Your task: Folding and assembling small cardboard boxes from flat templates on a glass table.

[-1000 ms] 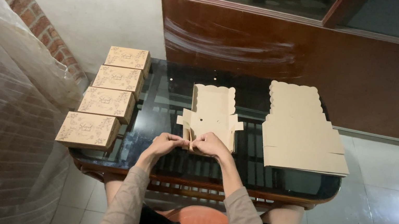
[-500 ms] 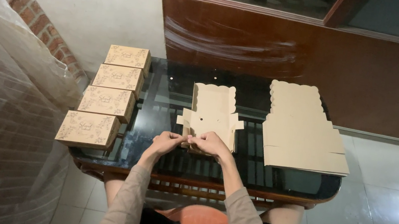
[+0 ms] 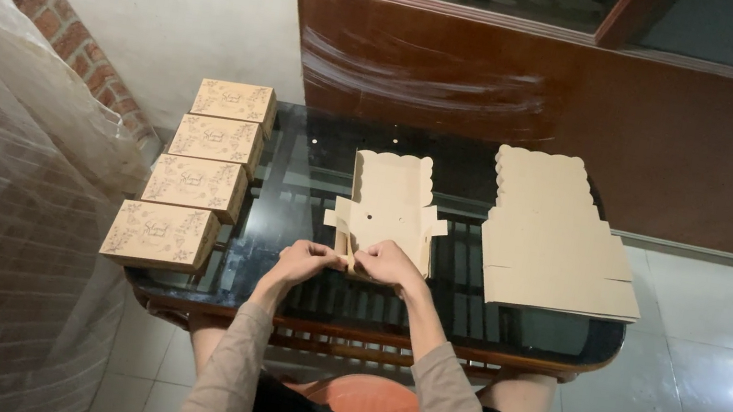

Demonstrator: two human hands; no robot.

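Head view: folding step in hand, by my reading; left hand (image 3: 305, 260) and right hand (image 3: 387, 262) both pinch closed on the near edge of a flat cardboard box blank (image 3: 389, 205) lying mid-worktop; side flaps partly raised, scalloped lid edge at the far end, small holes in the panel; plain tan card. Next move likely calls for a firm crease along the near flap, both hands steady. Four finished printed boxes (image 3: 195, 185) in a row at left; stack of unfolded blanks (image 3: 554, 244) at right; glass worktop (image 3: 316, 155) dark.
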